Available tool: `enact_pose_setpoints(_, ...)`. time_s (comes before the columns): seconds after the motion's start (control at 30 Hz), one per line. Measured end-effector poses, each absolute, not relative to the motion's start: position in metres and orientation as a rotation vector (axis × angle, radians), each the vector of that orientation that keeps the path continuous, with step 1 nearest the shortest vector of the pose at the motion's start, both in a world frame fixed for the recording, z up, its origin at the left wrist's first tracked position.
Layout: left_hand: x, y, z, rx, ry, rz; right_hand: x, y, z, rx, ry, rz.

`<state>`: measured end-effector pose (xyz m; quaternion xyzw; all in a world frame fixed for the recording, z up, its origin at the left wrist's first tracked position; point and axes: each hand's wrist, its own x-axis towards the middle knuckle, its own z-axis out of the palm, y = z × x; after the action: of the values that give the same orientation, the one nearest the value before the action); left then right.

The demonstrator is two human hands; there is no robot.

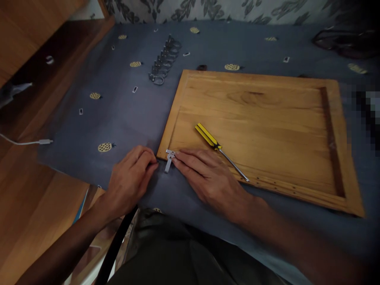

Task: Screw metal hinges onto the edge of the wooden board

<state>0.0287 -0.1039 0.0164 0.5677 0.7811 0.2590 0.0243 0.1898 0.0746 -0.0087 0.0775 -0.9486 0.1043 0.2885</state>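
Note:
A framed wooden panel [255,118] lies flat, its lower-left corner towards me. At that corner a small silver metal hinge [170,156] sits on the frame, one arm sticking out past the edge. My right hand [210,178] rests on the panel, with thumb and fingertips closed on the hinge's right side. Just left of the corner is my left hand [130,178], its fingers curled into a pinch; whatever they hold is hidden. A screwdriver [208,134] with a yellow and black handle lies on the panel beyond my right hand, its tip near the front edge.
Blue pineapple-print cloth [127,118] covers the surface under the panel. Behind the panel's left side stands a row of several dark ring-shaped pieces [164,59]. A white cable [44,141] ends at the left edge. Dark glasses-like frames [341,41] lie at the far right.

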Motion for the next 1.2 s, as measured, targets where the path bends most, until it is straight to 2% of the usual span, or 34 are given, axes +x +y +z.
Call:
enact_pose_setpoints(0.27, 0.011, -0.1, 0.035, 1.396, 2.167, 1.179, 0.19, 0.073, -0.008, 0.187, -2.506, 0.269)
enact_pose_setpoints(0.4, 0.004, -0.089, 0.04, 1.475, 2.049, 1.171, 0.191, 0.072, -0.004, 0.197, -2.537, 0.276)
enact_pose_setpoints(0.63, 0.003, -0.085, 0.042, 1.501, 2.124, 1.116, 0.194, 0.073, 0.0, 0.182, -2.57, 0.292)
enact_pose_setpoints(0.9, 0.007, -0.082, 0.039, 1.269, 2.041, 1.318, 0.194, 0.074, 0.003, 0.181, -2.604, 0.356)
enact_pose_setpoints(1.2, 0.001, -0.077, 0.042, 1.321, 1.936, 1.257, 0.192, 0.073, 0.004, 0.152, -2.576, 0.3)
